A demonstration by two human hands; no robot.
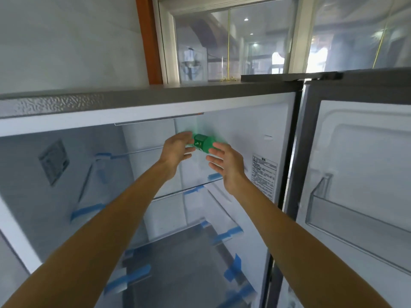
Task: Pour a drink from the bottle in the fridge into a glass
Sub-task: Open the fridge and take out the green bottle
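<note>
A green plastic bottle (202,143) with a dark green label is on the top glass shelf (142,150) of the open fridge, partly hidden by both hands. My left hand (176,150) reaches in on the bottle's left side with fingers extended close to it. My right hand (224,162) is just right of the bottle and a little nearer, fingers straight and spread. Neither hand grips the bottle. No glass is in view.
The fridge interior holds several glass shelves taped with blue tape (85,212). The right fridge door (360,174) stands open with an empty clear door bin (347,216). A window (233,41) sits above the fridge top.
</note>
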